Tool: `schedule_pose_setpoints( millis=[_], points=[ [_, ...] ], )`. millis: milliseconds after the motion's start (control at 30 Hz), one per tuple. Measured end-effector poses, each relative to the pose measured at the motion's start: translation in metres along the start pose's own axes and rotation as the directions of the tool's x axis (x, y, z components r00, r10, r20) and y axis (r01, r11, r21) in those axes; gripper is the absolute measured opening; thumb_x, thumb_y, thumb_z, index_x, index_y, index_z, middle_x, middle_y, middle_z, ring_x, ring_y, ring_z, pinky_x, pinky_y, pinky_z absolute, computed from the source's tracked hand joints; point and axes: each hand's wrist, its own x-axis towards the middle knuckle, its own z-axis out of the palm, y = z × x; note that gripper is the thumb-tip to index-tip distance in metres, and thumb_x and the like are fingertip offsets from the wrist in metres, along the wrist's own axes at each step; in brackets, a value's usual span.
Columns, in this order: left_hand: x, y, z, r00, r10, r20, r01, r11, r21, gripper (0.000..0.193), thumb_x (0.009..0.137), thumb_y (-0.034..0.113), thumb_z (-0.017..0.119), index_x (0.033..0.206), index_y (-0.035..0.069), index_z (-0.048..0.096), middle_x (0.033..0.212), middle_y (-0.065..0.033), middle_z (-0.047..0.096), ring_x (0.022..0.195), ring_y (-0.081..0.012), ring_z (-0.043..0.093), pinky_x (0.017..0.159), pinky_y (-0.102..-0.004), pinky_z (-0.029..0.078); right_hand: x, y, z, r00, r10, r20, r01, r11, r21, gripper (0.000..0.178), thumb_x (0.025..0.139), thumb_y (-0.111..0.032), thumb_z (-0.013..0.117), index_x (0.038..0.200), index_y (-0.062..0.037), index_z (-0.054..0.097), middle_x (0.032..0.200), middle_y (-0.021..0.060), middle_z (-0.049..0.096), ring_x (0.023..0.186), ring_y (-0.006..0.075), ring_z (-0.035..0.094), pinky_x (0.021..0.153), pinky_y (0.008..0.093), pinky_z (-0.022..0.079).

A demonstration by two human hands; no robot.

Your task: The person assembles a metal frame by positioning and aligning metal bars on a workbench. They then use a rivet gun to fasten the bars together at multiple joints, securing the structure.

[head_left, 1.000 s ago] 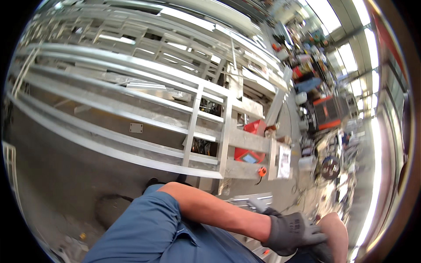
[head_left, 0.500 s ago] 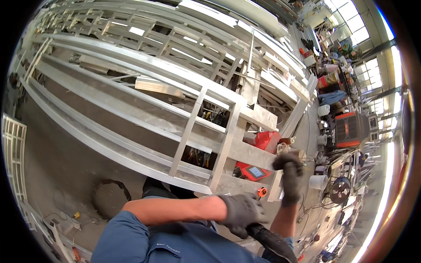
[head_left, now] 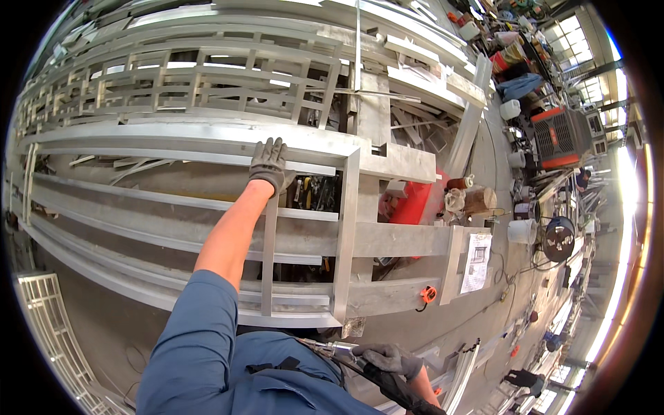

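My left hand, in a grey glove, reaches out over a silver metal frame. Its fingers are stretched, and the palm lies where a short crossbar meets a long upper bar. At my waist my right hand, also gloved, curls over a long black tool with a metal tip. Its kind is not plain from here, and the fingers' undersides are hidden. The tip points left, close to the frame's near corner. An orange tape measure lies on a flat support beam beyond the frame's right end.
Several long ladder-like metal frames stack behind. Right of the frame are a printed sheet, a red object and a white bucket. Cables run across the floor. Another frame stands at lower left; a large orange-and-black machine is farther right.
My left hand has moved from beside my waist out onto the metal frame. The right hand has come down from its raised position to the black tool. The view has turned.
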Motion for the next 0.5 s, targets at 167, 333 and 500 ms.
schedule_pose_setpoints(
  millis=[167, 333, 500],
  points=[
    [0.005, 0.000, 0.006, 1.000, 0.007, 0.019, -0.006, 0.997, -0.072, 0.097, 0.096, 0.065, 0.051, 0.168, 0.010, 0.017, 0.177, -0.0100, 0.011, 0.162, -0.0295, 0.017, 0.130, -0.0539, 0.007, 0.000, 0.037, 0.023, 0.997, 0.069, -0.030, -0.063, 0.985, 0.163, 0.042, 0.106, -0.036, 0.057, 0.134, -0.0080, 0.071, 0.112, 0.0080, 0.076, 0.106, 0.0194, 0.070, 0.095, 0.0362, 0.056],
    [0.000, -0.002, -0.011, 0.998, 0.012, 0.068, -0.011, 1.000, -0.016, 0.102, 0.094, 0.071, 0.049, 0.169, 0.009, 0.014, 0.177, -0.0092, 0.011, 0.161, -0.0292, 0.018, 0.129, -0.0567, 0.007, 0.004, 0.032, 0.038, 0.994, 0.073, -0.077, -0.048, 0.957, 0.286, 0.039, 0.104, -0.032, 0.060, 0.132, -0.0082, 0.072, 0.110, 0.0072, 0.077, 0.098, 0.0167, 0.072, 0.089, 0.0345, 0.058],
    [0.008, 0.002, -0.012, 0.995, 0.047, 0.084, -0.054, 0.995, 0.082, 0.104, 0.096, 0.073, 0.043, 0.167, 0.003, 0.015, 0.176, -0.0152, 0.011, 0.162, -0.0343, 0.011, 0.130, -0.0553, 0.004, -0.001, 0.035, 0.039, 0.998, 0.047, -0.052, -0.033, 0.970, 0.241, 0.034, 0.107, -0.021, 0.058, 0.132, -0.0005, 0.069, 0.122, 0.0095, 0.072, 0.108, 0.0141, 0.064, 0.096, 0.0312, 0.051]
  ],
)
